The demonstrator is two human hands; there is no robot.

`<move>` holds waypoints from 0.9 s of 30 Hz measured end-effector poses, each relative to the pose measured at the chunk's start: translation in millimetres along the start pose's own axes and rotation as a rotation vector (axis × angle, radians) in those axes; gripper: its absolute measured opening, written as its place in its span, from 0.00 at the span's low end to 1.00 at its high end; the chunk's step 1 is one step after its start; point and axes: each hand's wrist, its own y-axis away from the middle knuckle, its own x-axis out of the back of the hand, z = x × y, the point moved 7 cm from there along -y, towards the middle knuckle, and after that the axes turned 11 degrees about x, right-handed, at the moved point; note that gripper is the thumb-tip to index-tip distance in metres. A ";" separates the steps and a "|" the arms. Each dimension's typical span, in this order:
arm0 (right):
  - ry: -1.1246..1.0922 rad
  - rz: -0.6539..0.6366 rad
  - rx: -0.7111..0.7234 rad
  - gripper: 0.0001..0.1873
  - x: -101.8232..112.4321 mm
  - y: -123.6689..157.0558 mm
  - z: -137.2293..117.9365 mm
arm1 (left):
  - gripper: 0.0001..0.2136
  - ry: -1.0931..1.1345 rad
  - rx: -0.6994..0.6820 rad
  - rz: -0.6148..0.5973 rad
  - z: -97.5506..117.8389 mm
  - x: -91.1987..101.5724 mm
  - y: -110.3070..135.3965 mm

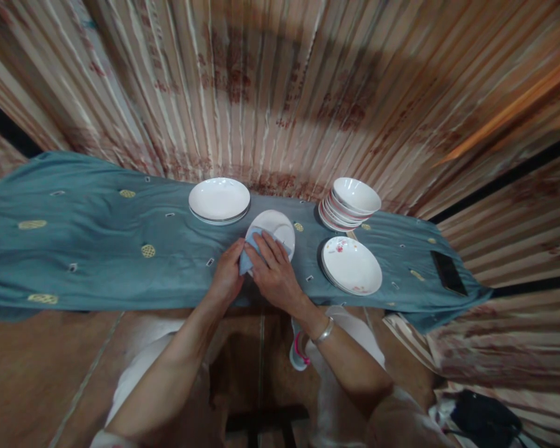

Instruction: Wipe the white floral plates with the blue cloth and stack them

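Note:
A white plate (284, 231) with what looks like a raised divider is tilted at the front middle of the table. At its left edge my left hand (228, 270) is closed on the rim, with the thumb near a light blue cloth (246, 260). My right hand (275, 269), wearing a silver bracelet, presses that cloth against the plate's face with bent fingers. Part of the cloth and the plate's lower side are hidden behind my hands.
A stack of white plates (219, 198) lies at the back left. To the right are stacked bowls (357, 196) and flower-patterned plates (352, 266). A dark phone-like slab (448, 272) rests near the right end of the teal tablecloth (98, 249). Curtains (270, 93) hang behind.

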 end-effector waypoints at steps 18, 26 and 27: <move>-0.206 0.102 -0.130 0.29 -1.2 0.1 23.6 | 0.04 -0.034 0.019 -0.076 9.0 -23.3 20.9; -0.329 0.159 -0.219 0.28 4.5 3.1 35.5 | 0.26 -0.127 0.030 -0.178 4.5 -30.8 26.6; -0.341 0.160 -0.229 0.28 5.4 3.3 36.9 | 0.27 -0.143 0.024 -0.191 4.1 -31.6 26.6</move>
